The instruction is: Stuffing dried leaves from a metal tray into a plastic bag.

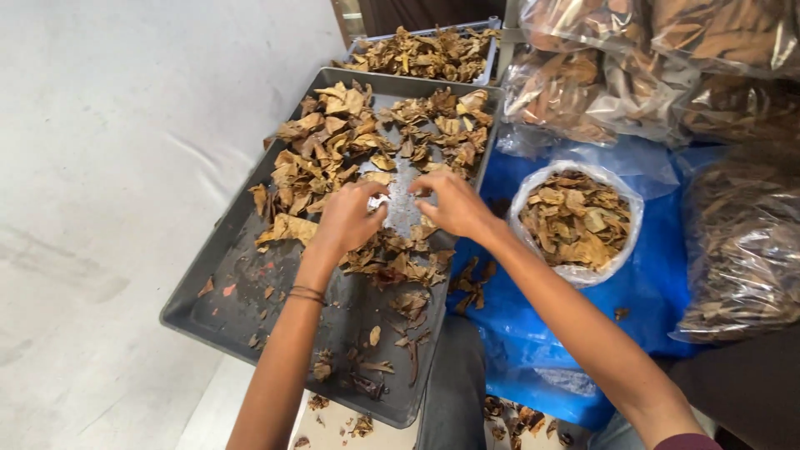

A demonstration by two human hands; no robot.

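Nearest to me, both forearms run up from the bottom edge, the left one ringed by thin dark bands at the wrist, over a grey metal tray [208, 292] with a raised rim and a scuffed, dusty floor. Brittle, curled dry leaves [333, 150] in tan and brown are heaped across its far half, thinning to crumbs and broken stems at the near end. I see my left hand [350, 218] curled, fingers drawn in and pinching a small pale leaf scrap [379, 202] over the middle of the tray. My right hand [448, 202] sits just beside it, fingers bent down and tips close together on the same scrap, though I cannot tell how firmly it grips. Right of the tray, crinkled blue plastic sheeting [533, 333] carries an open clear bag [577, 218] with a rolled rim, full of flat leaf pieces. Glossy sealed bags [742, 242] of darker leaves stack behind it, and a second tray [425, 52] of leaves lies beyond.
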